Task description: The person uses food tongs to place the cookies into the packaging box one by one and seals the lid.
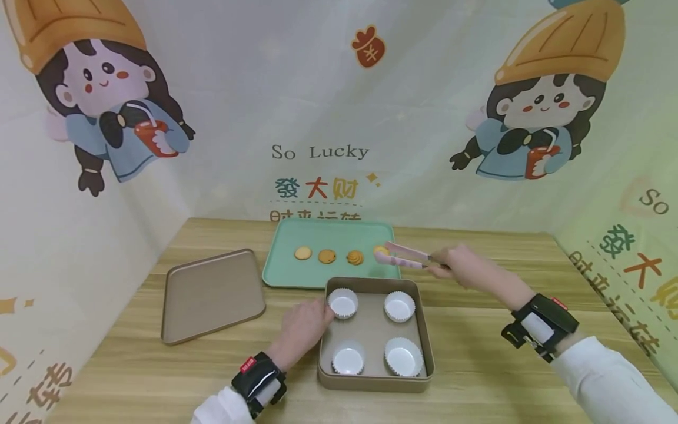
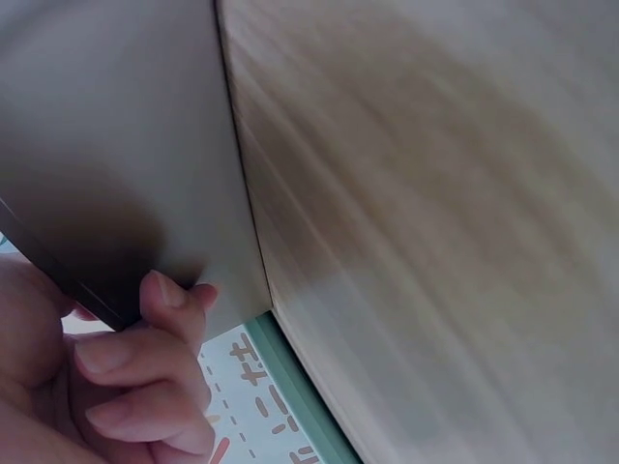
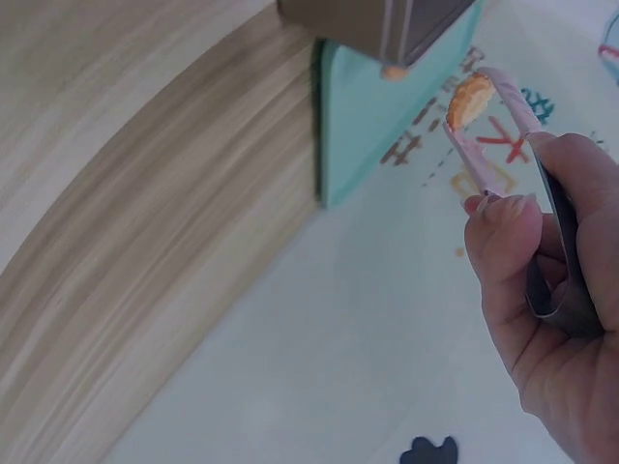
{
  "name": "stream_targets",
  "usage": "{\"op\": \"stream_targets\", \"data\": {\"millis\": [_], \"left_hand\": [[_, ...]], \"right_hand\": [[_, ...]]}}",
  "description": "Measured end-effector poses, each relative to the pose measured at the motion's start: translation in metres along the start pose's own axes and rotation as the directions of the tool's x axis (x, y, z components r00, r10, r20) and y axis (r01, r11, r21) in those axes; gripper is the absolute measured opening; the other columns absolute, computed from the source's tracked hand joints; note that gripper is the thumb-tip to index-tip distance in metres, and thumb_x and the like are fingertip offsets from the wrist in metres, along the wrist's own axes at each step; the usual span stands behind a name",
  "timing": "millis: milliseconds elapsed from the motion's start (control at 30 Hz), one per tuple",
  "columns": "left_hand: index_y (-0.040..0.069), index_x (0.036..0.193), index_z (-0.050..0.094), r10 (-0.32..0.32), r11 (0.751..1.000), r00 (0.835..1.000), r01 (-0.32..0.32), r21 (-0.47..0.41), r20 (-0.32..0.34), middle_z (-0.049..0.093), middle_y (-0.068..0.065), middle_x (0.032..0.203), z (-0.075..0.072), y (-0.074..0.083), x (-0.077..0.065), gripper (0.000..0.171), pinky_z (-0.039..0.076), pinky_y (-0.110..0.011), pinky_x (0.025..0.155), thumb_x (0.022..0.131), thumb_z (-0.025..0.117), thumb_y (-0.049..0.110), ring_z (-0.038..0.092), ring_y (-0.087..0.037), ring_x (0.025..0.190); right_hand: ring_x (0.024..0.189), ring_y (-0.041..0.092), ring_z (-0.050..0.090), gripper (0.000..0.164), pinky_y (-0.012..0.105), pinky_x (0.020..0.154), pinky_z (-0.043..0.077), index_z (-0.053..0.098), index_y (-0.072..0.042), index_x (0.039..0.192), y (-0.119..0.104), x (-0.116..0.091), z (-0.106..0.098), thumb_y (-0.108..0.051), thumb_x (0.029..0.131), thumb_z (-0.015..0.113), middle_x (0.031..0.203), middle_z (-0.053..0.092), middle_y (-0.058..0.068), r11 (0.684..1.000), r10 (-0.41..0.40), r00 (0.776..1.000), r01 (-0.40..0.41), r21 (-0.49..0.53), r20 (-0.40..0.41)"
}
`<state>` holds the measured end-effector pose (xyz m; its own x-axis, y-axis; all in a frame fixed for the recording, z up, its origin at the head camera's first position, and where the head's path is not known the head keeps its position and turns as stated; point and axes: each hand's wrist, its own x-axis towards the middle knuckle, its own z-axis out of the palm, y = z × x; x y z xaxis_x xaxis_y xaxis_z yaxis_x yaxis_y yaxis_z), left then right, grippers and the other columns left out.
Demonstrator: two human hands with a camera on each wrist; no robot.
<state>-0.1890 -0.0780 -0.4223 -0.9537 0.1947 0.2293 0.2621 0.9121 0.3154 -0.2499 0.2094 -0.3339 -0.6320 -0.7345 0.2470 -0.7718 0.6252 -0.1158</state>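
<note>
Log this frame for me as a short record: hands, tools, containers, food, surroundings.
Left hand: left hand grips the left side of the square pan
Right hand: right hand holds tongs
Tongs: one cookie between the tips
Pan: four white cups, no cookies in them
Green tray: three cookies lie on the green tray
Left side: flat brown tray on the wooden table
</note>
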Motion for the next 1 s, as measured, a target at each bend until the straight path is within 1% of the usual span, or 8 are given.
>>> {"op": "stream_targets", "data": {"millis": [100,200,400,500,567,667,900,1000], "left_hand": [[0.014,0.051,0.037,0.001,1.000,1.000,-0.001,0.015,0.003,0.034,0.000,0.043,-0.001,0.000,0.001,0.024,0.023,-0.024,0.028,0.071,0.037,0.026,0.033,-0.012,0.037],[0.014,0.048,0.036,0.004,1.000,1.000,-0.004,0.031,-0.001,0.034,0.000,0.042,-0.002,0.001,0.001,0.026,0.023,-0.024,0.028,0.070,0.038,0.026,0.033,-0.012,0.037],[0.014,0.045,0.036,0.014,0.999,1.000,-0.013,0.045,-0.013,0.034,0.001,0.042,-0.003,0.002,0.002,0.027,0.022,-0.025,0.027,0.069,0.040,0.024,0.033,-0.012,0.037],[0.014,0.044,0.036,0.023,0.998,1.000,-0.022,0.061,-0.021,0.034,0.001,0.042,-0.003,0.003,0.002,0.027,0.022,-0.025,0.027,0.069,0.041,0.023,0.033,-0.011,0.036],[0.014,0.044,0.036,0.029,0.998,0.999,-0.027,0.063,-0.018,0.034,0.001,0.041,-0.003,0.003,0.002,0.027,0.022,-0.024,0.027,0.069,0.041,0.023,0.032,-0.011,0.036],[0.013,0.045,0.036,0.035,0.998,0.999,-0.035,0.058,-0.009,0.034,0.001,0.041,-0.003,0.003,0.002,0.027,0.022,-0.024,0.026,0.070,0.041,0.023,0.032,-0.011,0.036],[0.014,0.047,0.037,0.010,0.999,1.000,-0.011,0.045,0.022,0.034,0.001,0.041,-0.002,0.002,0.003,0.026,0.023,-0.023,0.027,0.071,0.039,0.025,0.032,-0.011,0.035],[0.013,0.046,0.037,0.004,0.999,1.000,-0.005,0.041,0.029,0.034,0.000,0.041,-0.002,0.002,0.002,0.027,0.023,-0.023,0.026,0.070,0.039,0.024,0.032,-0.011,0.035]], "right_hand": [[0.037,0.001,0.032,0.016,0.014,0.033,0.027,0.049,-0.009,0.067,-0.016,-0.003,-0.002,-0.023,0.070,0.046,0.051,0.036,-0.007,0.998,-0.049,0.999,0.048,-0.030,-0.013],[0.040,0.000,0.034,0.022,0.013,0.035,0.028,0.052,-0.006,0.077,-0.033,-0.004,-0.001,-0.026,0.070,0.045,0.055,0.038,-0.008,0.997,-0.068,0.998,0.068,-0.031,0.007],[0.040,-0.001,0.030,0.016,0.013,0.036,0.026,0.043,-0.013,0.067,-0.051,0.003,0.008,-0.028,0.071,0.042,0.051,0.031,-0.009,0.986,-0.161,0.986,0.162,-0.030,0.041],[0.040,-0.001,0.029,0.015,0.013,0.036,0.026,0.042,-0.014,0.064,-0.057,0.008,0.011,-0.027,0.070,0.044,0.051,0.031,-0.010,0.978,-0.201,0.979,0.201,-0.055,0.021],[0.041,-0.001,0.029,0.015,0.013,0.036,0.026,0.041,-0.014,0.063,-0.060,0.011,0.013,-0.026,0.069,0.046,0.051,0.031,-0.010,0.972,-0.227,0.974,0.227,-0.057,0.003],[0.041,-0.002,0.030,0.014,0.014,0.037,0.026,0.043,-0.013,0.062,-0.062,0.015,0.017,-0.024,0.069,0.048,0.051,0.032,-0.010,0.967,-0.251,0.968,0.251,-0.051,0.001],[0.041,0.000,0.033,0.015,0.014,0.039,0.028,0.046,-0.013,0.065,-0.059,0.022,0.028,-0.028,0.069,0.045,0.052,0.034,-0.011,0.976,-0.203,0.974,0.209,-0.058,0.099],[0.042,0.001,0.033,0.015,0.014,0.038,0.028,0.046,-0.014,0.064,-0.058,0.024,0.032,-0.028,0.070,0.044,0.052,0.035,-0.011,0.979,-0.188,0.974,0.196,-0.052,0.125]]}}
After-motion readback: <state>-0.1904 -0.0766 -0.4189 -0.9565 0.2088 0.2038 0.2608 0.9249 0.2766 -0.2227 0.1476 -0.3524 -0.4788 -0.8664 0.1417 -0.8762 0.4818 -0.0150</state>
